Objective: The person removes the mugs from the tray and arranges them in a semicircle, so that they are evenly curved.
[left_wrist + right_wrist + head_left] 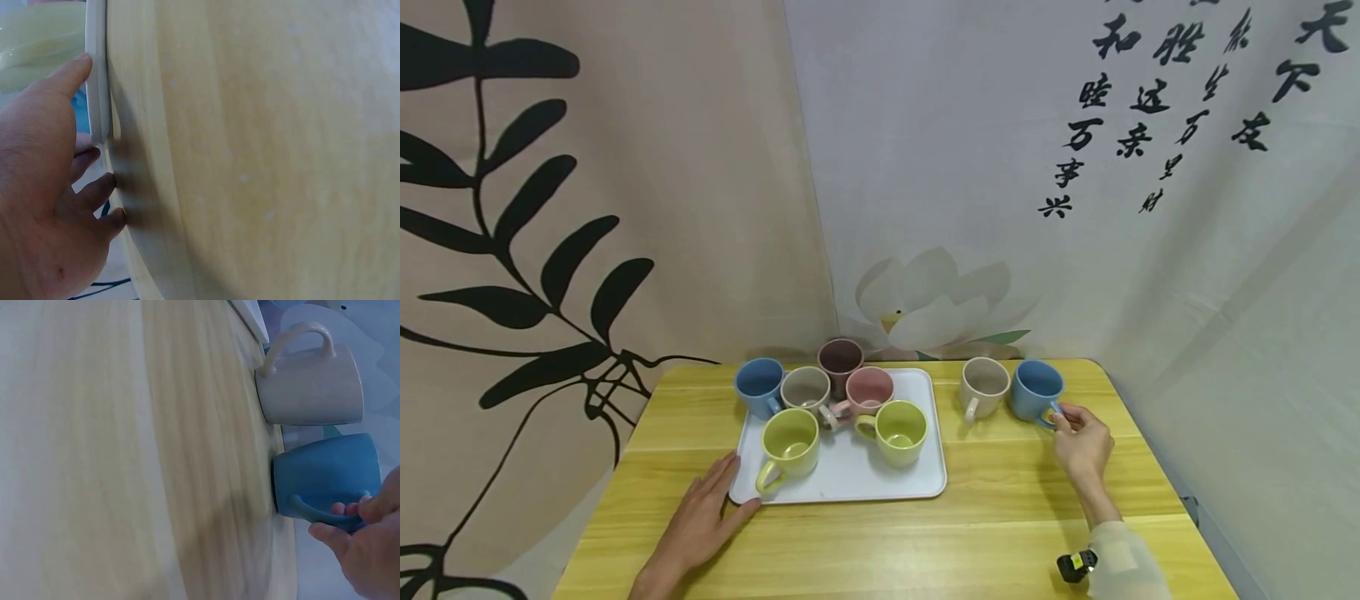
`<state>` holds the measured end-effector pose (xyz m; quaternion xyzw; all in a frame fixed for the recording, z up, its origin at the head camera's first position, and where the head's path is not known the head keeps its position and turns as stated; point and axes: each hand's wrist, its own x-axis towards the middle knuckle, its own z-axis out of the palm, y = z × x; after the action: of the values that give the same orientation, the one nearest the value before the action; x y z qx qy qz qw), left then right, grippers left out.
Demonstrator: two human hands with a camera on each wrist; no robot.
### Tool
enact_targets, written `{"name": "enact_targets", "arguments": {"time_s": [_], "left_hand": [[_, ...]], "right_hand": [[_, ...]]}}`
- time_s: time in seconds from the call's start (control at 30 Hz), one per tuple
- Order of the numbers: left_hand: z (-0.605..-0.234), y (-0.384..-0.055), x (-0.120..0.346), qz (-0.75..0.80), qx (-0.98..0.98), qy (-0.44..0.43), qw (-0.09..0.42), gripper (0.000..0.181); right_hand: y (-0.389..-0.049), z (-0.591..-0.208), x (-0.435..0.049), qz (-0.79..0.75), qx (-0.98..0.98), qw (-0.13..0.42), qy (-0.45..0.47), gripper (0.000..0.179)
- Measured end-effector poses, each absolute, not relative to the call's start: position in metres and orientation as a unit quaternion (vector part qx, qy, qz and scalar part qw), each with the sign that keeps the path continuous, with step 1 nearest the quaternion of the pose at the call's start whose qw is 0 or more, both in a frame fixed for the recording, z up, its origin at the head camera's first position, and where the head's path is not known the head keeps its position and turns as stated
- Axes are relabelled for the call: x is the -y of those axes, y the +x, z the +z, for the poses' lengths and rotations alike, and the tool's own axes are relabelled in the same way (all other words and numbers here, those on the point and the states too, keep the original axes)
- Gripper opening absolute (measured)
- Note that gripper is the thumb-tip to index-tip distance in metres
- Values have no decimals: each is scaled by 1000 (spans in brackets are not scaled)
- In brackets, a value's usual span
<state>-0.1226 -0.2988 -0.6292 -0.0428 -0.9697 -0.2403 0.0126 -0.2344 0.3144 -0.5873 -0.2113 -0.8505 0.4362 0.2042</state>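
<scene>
At the table's back right, my right hand (pixel 1084 442) pinches the handle of a blue mug (pixel 1037 388). That mug stands upright beside a beige mug (pixel 984 385); the right wrist view shows thumb and fingers around the blue handle (pixel 325 515). My left hand (pixel 702 515) rests at the front left corner of a white tray (pixel 880 483), its thumb on the front rim and its fingers along the left side. On the tray, a yellow-green mug (pixel 792 442) stands nearest to that hand. In the left wrist view the left hand (pixel 50 181) has its thumb against the tray edge (pixel 97 75).
Also grouped at the tray are a second yellow-green mug (pixel 901 432), a pink mug (pixel 869 390), a grey-beige mug (pixel 806 390), a dark mauve mug (pixel 841 364) and another blue mug (pixel 759 387). A printed cloth (pixel 940 167) hangs behind the wooden table (pixel 880 550).
</scene>
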Motion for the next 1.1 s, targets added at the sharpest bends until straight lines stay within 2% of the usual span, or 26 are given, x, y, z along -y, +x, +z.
{"name": "enact_targets", "arguments": {"time_s": [1.1], "left_hand": [[-631, -124, 300, -241, 970, -42, 2, 93]], "right_hand": [[-220, -596, -289, 461, 835, 223, -204, 24]]}}
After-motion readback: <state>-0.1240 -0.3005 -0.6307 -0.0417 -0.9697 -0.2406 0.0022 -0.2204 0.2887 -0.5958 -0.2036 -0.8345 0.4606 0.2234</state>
